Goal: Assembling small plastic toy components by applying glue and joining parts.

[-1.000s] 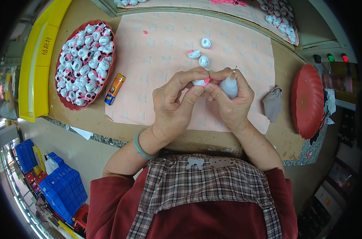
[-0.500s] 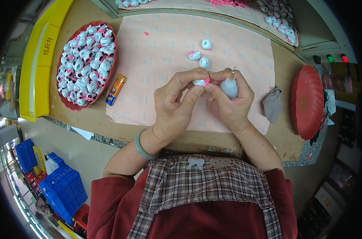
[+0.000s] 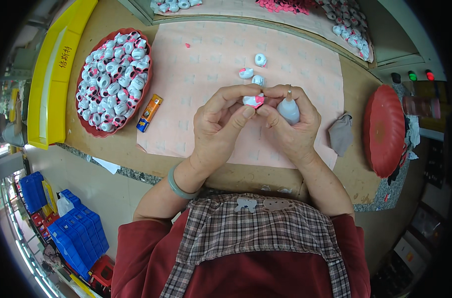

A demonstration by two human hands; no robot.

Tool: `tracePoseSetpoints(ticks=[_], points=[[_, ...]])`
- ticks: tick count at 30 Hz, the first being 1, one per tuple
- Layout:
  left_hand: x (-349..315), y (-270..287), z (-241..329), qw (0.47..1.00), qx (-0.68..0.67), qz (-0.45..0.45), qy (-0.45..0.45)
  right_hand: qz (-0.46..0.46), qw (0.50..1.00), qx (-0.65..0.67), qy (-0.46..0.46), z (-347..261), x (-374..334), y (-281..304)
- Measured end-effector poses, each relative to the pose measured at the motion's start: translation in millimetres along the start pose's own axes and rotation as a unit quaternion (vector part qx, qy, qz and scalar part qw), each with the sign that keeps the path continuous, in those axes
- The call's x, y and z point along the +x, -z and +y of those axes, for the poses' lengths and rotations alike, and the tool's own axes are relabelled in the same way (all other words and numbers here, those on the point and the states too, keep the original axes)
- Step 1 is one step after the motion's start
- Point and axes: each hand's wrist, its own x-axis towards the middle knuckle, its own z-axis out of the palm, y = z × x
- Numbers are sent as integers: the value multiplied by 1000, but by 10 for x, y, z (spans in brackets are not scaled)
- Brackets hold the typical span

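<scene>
Between the thumb and fingers of my left hand is a small white piece with pink parts, like a toy animal's head. My right hand has its thumb and forefinger at the pink side of this piece. The same hand holds a translucent squeeze bottle with a thin needle tip pointing up, against its curled fingers. Just beyond my fingertips lie three similar white pieces: one partly behind my fingers, one to its left and one farther off.
A red scalloped tray heaped with white-and-pink pieces stands left, by a yellow bin. An orange-and-blue pack lies on the pink sheet. A grey cloth and another red tray are right; a shelf holds more pieces.
The whole view has shifted slightly. The white-and-pink piece has turned a little between my fingers, showing more of its pink side. Both hands keep their hold.
</scene>
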Motion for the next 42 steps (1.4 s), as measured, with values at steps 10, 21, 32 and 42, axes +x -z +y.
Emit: tracePoseSetpoints(ticks=[10,21,32,42], points=[[69,100,-43,987,-155,-10,50,-39,998,16,36,-18,37,72],[82,94,-34,951,-271,-31,145,-20,996,-36,77,-95,58,58],[76,87,-40,967,-232,-38,100,14,1000,-5,15,-77,47,27],[88,25,13,989,-126,0,72,12,985,-124,122,-75,57,25]])
